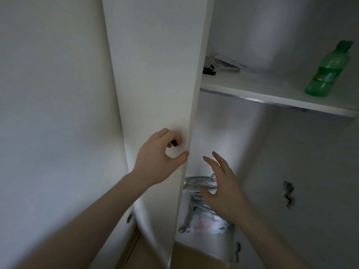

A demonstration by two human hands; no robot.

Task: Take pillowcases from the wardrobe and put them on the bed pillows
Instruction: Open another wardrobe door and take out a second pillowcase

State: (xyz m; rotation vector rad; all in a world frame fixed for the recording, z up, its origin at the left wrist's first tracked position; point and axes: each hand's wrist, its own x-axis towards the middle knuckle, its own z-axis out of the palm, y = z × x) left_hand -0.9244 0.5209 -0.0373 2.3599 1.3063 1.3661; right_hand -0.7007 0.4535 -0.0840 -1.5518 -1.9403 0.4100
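A white wardrobe door [155, 74] stands swung open in front of me. My left hand [161, 158] grips its small dark knob, fingers curled around it and thumb at the door's edge. Inside the wardrobe, low down, lies a crumpled pile of pale patterned fabric [202, 218], which looks like pillowcases. My right hand [221, 187] hovers just above and in front of that pile, fingers spread, holding nothing. It hides part of the fabric.
A white shelf [272, 94] crosses the wardrobe above the fabric. On it stand a green plastic bottle [328, 70] at the right and some papers with a dark clip [217, 65] at the left. A white wall [48, 113] fills the left side.
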